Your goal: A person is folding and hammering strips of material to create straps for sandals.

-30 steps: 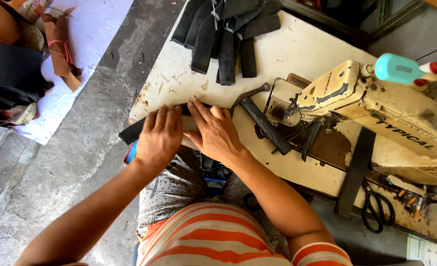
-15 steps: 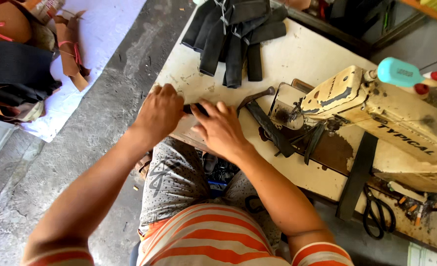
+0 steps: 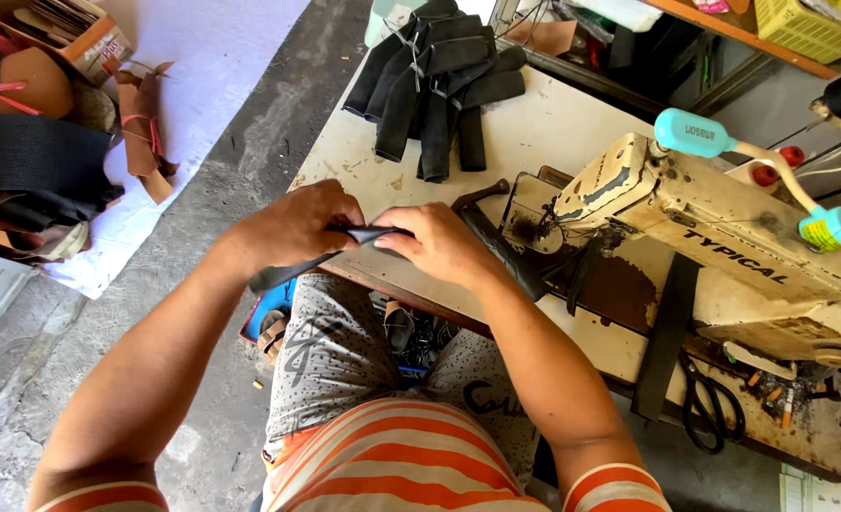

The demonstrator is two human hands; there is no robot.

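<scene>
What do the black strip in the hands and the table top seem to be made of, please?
Black strip: probably matte leather or synthetic; it folds limply between left hand and right hand. Table top: likely painted wood or laminate, cream, scuffed and chipped at the edge.

**One head camera, looking steeply down**

A single view is looking down from the person's head, facing forward over the lap onto the near edge of the surface (image 3: 553, 133). It is sitting close above both forearms, with the sewing machine (image 3: 724, 237) lying toward three o'clock and the floor (image 3: 193, 246) toward nine.
</scene>
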